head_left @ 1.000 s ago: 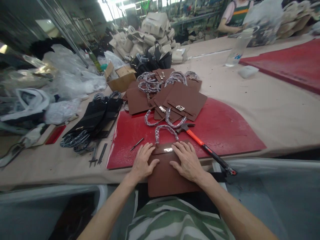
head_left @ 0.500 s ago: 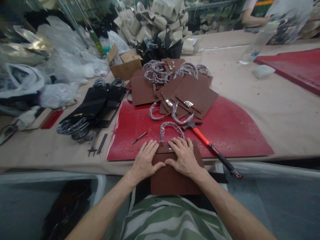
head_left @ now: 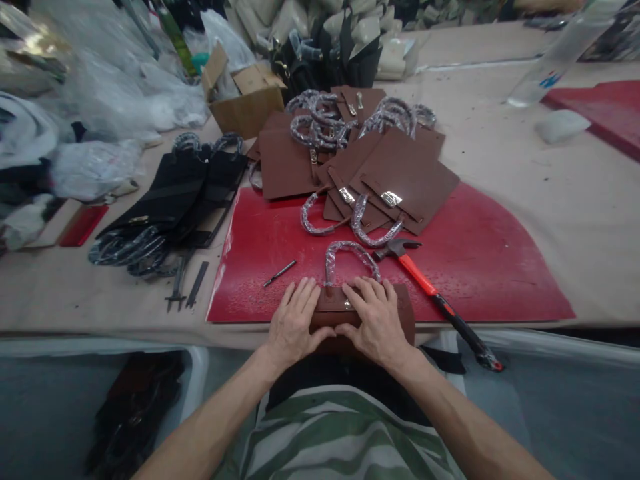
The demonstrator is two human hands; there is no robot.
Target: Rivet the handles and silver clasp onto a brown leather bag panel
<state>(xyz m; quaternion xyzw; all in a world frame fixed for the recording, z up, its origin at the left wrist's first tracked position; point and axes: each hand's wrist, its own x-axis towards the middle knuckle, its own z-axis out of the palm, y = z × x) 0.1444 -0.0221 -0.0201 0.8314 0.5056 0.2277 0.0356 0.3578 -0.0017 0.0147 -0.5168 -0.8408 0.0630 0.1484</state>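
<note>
A brown bag panel (head_left: 326,318) lies at the front edge of the red board, its lower part bent down over the edge. A plastic-wrapped handle (head_left: 351,248) arches from its top, and a small metal clasp shows between my hands. My left hand (head_left: 296,317) holds the panel's left side, fingers stretched across the top and thumb on the bend. On the right side, my right hand (head_left: 375,317) grips it the same way; the two thumbs almost meet. A claw hammer (head_left: 425,283) with an orange and black handle rests just right of the panel.
A thin metal punch (head_left: 280,273) lies on the red board (head_left: 480,267). Behind are piled brown bag panels (head_left: 290,163); black bag pieces (head_left: 170,187) lie left. A cardboard box (head_left: 247,110) and clear bottle (head_left: 535,87) stand farther back. Bins (head_left: 200,373) flank me below the table.
The panel's lower part, which stuck out toward me, is now folded down over the edge. Both hands keep their places on it. My view has tipped downward.
</note>
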